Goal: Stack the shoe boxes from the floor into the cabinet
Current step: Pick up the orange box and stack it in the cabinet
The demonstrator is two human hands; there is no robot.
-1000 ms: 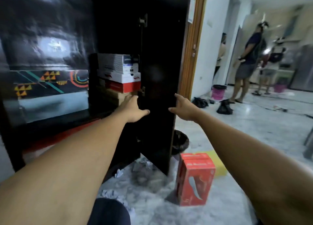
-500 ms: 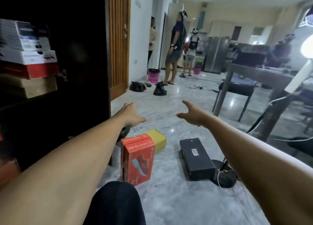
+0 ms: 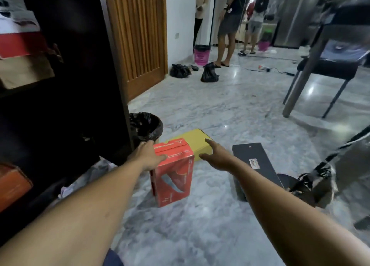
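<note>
A red shoe box (image 3: 173, 175) stands on end on the marble floor beside the dark cabinet (image 3: 76, 75). Behind it lies a yellow box (image 3: 197, 141), and to the right a black box (image 3: 254, 165). My left hand (image 3: 149, 154) reaches to the red box's top left edge, thumb on its top, fingers straight. My right hand (image 3: 217, 154) hovers open over the yellow box, right of the red one, fingers spread. Stacked boxes (image 3: 20, 45), white, red and brown, sit on a cabinet shelf at upper left.
A black-lined bin (image 3: 146, 126) stands by the cabinet door. An orange box (image 3: 12, 183) sits low in the cabinet. Cables and a round base (image 3: 300, 187) lie at right. A table and chair (image 3: 324, 65) stand beyond; people, bags and a pink bucket (image 3: 201, 54) are farther back.
The view has turned from the cabinet shelf down to the floor. Both hands have dropped from shelf height to the red box; my left now touches its top.
</note>
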